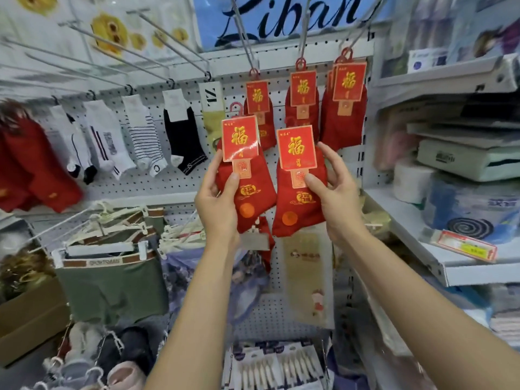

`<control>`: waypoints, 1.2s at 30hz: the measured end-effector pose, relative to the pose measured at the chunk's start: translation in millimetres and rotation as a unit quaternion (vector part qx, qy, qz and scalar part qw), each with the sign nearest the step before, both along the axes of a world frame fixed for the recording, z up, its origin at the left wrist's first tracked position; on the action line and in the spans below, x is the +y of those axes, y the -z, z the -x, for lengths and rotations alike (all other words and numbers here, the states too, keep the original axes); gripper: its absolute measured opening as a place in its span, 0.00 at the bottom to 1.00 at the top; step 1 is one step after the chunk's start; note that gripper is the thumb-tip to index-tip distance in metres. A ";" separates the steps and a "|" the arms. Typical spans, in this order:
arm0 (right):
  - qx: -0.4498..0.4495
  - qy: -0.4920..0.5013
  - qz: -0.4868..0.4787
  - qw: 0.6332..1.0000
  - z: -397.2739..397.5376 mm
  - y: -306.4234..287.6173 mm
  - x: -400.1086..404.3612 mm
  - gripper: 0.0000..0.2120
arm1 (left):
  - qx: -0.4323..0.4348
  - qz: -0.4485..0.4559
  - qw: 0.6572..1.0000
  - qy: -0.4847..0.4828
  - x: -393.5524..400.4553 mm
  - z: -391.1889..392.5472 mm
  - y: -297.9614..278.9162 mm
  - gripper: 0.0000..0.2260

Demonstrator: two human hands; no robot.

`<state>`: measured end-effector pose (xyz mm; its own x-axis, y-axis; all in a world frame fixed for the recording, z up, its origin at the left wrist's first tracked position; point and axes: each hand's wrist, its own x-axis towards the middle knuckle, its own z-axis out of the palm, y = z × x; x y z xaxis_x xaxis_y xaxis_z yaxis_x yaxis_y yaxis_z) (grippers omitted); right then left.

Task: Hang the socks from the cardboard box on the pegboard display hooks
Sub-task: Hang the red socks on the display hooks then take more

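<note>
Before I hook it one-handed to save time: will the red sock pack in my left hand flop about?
Probably the lower half: the red sock pack is soft fabric. Its card header looks flat and stiff, so it likely holds shape. It seems light; the left hand holds it easily.

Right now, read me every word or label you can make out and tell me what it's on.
"Liban": blue sign above the pegboard.
"福": red card on each held sock pair, and on the hung red pairs.
"SPORTSMAN": waistband of green underwear.
Shelf price tag: too blurred.
</note>
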<state>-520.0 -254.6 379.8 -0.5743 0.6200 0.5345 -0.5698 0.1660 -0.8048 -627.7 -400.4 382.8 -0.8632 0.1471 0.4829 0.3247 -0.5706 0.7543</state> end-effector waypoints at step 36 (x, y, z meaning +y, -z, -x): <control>0.026 0.084 -0.092 0.992 199.0 -104.7 55.8 0.27 | 0.038 0.005 0.998 0.053 23.3 139.4 -51.3 0.20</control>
<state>-719.0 -198.8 484.6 -0.4400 0.5935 0.6739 -0.5617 0.4037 -0.7222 -767.1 -377.2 434.1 -0.8034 0.2413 0.5443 0.3193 -0.5970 0.7360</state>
